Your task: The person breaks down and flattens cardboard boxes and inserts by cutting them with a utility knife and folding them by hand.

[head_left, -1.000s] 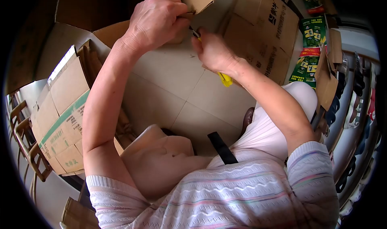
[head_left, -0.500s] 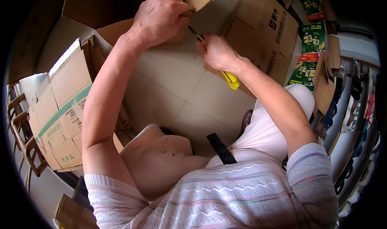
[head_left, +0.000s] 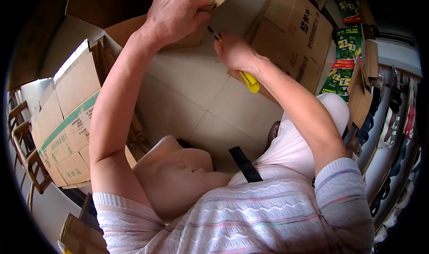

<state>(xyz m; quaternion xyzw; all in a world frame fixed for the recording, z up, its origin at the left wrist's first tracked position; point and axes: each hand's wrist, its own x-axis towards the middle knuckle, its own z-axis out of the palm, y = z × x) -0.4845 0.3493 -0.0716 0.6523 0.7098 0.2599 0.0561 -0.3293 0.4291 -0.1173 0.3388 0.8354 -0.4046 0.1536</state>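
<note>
At the top of the view, my left hand (head_left: 178, 16) is closed on the edge of an open cardboard box (head_left: 132, 34), its thumb and fingers pinching a flap corner. My right hand (head_left: 237, 52) is wrapped round a yellow utility knife (head_left: 249, 82). The knife's dark blade end points up and left, just below and apart from the pinched corner. Part of the handle is hidden inside my right fist. The box runs out of view at the top.
Flattened cardboard (head_left: 292, 39) with black print lies on the tiled floor (head_left: 178, 93). More folded cartons (head_left: 69, 124) stand at the left, near a wooden chair frame (head_left: 33, 164). Green printed packaging (head_left: 342, 70) and a rack of hanging items (head_left: 393, 133) line the right side.
My left hand has moved slightly up and left with the box edge. My right hand and the knife have also shifted a little left, with the handle rising.
</note>
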